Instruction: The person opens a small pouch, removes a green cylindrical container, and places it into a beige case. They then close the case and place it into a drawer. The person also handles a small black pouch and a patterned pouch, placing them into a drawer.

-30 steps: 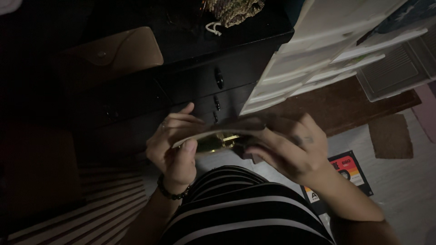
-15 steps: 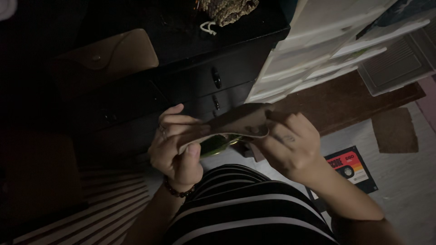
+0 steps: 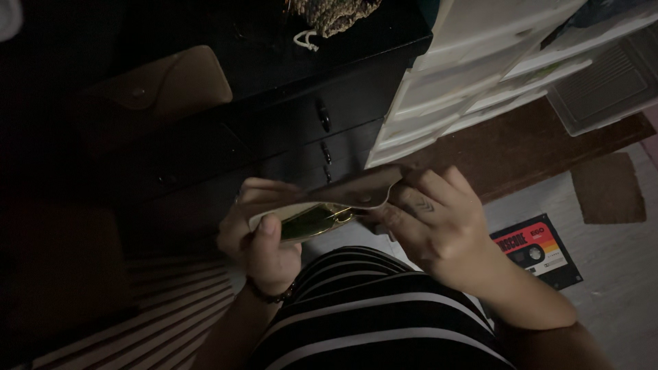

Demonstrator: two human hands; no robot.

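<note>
1. Your left hand [image 3: 264, 240] is curled around the near end of a soft tan case [image 3: 329, 202], thumb pressed on top of its lower edge and the other fingers wrapped behind it. The grip is closed on the case.
2. Your right hand [image 3: 439, 229] holds the case's flap at the far end, fingertips [image 3: 384, 214] pinched on the flap's edge and lifting it away from the body of the case.
3. Between your two sets of fingers the case gapes open, and a pair of gold-rimmed sunglasses [image 3: 315, 220] with dark green lenses sits in the opening, just past your left thumb and just short of your right fingertips.
4. How far the sunglasses reach into the case cannot be told; the light is dim.
5. Beyond your fingers stands a black chest of drawers [image 3: 322, 116] with small dark knobs. On top of it, well beyond your left hand, lies a brown case with a snap [image 3: 164, 85].
6. Beyond your right fingers stands a white plastic drawer unit [image 3: 473, 75].
7. To the outer side of your right wrist, on the pale floor, lies a cassette-patterned mat [image 3: 538, 250].
8. Below both hands is your black-and-white striped clothing [image 3: 370, 315].
</note>
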